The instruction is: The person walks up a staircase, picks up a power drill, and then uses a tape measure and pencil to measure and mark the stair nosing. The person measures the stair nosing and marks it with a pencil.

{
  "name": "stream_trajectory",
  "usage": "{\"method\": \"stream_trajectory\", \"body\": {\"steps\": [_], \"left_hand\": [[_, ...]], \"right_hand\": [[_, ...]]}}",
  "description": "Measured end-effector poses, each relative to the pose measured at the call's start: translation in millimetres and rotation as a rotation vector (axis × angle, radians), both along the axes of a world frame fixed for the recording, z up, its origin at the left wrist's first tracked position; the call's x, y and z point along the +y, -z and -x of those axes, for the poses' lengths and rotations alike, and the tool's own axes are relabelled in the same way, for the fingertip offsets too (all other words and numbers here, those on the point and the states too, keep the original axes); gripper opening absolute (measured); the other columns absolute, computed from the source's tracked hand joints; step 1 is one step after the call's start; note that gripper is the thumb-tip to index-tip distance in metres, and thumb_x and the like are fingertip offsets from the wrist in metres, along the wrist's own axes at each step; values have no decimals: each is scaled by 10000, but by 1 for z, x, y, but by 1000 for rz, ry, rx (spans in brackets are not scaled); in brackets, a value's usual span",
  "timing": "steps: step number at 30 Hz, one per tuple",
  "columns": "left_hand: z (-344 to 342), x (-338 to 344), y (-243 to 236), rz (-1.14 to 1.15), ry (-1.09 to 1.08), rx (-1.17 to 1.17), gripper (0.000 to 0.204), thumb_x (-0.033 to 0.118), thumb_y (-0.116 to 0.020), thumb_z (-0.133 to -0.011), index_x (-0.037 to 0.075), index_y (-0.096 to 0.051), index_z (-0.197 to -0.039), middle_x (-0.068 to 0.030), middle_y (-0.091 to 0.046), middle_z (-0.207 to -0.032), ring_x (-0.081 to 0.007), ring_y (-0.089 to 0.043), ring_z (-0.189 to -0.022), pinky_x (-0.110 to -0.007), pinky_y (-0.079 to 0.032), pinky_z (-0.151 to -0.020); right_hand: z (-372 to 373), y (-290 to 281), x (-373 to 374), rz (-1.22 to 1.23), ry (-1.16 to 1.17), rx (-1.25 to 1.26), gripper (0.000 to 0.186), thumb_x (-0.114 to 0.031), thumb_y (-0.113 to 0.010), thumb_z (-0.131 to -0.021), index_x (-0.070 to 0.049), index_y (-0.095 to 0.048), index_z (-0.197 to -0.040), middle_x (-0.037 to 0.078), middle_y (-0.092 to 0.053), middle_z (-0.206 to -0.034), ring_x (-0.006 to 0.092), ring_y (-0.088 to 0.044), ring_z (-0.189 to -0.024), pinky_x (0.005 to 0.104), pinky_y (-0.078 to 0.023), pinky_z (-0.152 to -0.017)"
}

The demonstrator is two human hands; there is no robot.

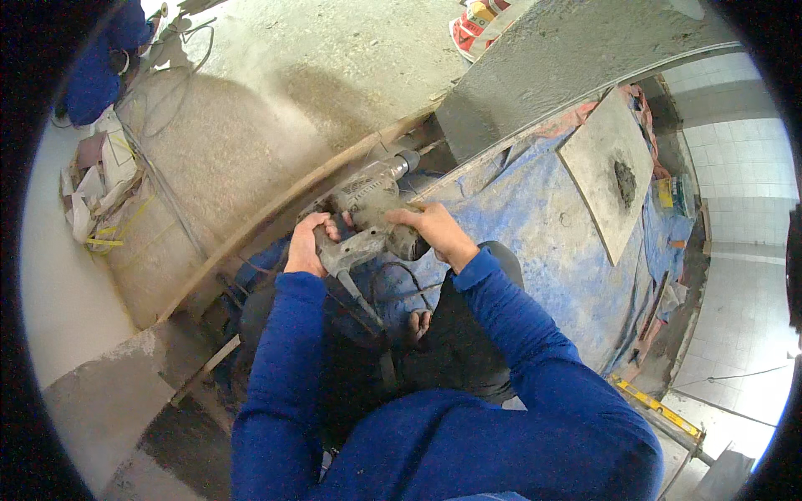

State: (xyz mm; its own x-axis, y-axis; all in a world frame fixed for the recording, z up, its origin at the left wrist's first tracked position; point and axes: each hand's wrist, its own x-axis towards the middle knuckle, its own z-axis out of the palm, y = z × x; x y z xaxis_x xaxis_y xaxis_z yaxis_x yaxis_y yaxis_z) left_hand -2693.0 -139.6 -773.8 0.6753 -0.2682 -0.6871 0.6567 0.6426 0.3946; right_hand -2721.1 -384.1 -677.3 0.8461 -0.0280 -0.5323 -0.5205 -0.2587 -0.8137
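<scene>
A dusty grey power drill (365,190) lies across in front of me, held above my knees, its chuck (407,161) pointing away and to the right. From the chuck a thin bit seems to reach toward a wooden edge; its tip is hard to make out. My left hand (311,244) is wrapped round the drill's rear handle, fingers closed. On the right side of the body, my right hand (436,231) grips it, thumb laid over the top and the other fingers mostly hidden. A cord (357,296) runs down from the handle toward my legs.
Beyond the drill runs a long wooden edge (251,235) beside a rough floor. A blue sheet (518,242) at right carries a square board (608,171) with a dark mortar patch. A yellow spirit level (657,407) lies lower right, torn bags (100,184) at left. Someone's blue-clothed leg (92,79) shows upper left.
</scene>
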Motion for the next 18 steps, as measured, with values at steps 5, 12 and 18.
{"method": "stream_trajectory", "body": {"steps": [5, 12, 18], "left_hand": [[-5, 0, 4, -6, 17, -38, 109, 146, -619, -908, 71, -565, -849, -50, -564, -719, -177, -548, -652, -321, -474, -605], [-15, 0, 8, 12, -7, 68, 92, 94, -611, -908, 65, -536, -863, -47, -551, -714, -161, -542, -610, -299, -499, -563], [-13, -1, 11, 61, -22, 83, 108, 91, -610, -906, 78, -527, -838, -50, -541, -715, -161, -539, -607, -303, -510, -554]], "right_hand": [[-3, -7, 3, 32, 6, -31, 471, -326, -770, -852, 68, -734, -1108, 104, -746, -953, 154, -666, -820, 315, -527, -754], [-10, 1, 6, -76, 30, -18, 451, -276, -782, -847, 83, -726, -1113, 110, -745, -1015, 162, -683, -852, 307, -538, -781], [-9, 9, 2, -90, 35, 33, 468, -276, -780, -847, 84, -717, -1139, 114, -745, -1019, 170, -691, -865, 302, -539, -797]]}}
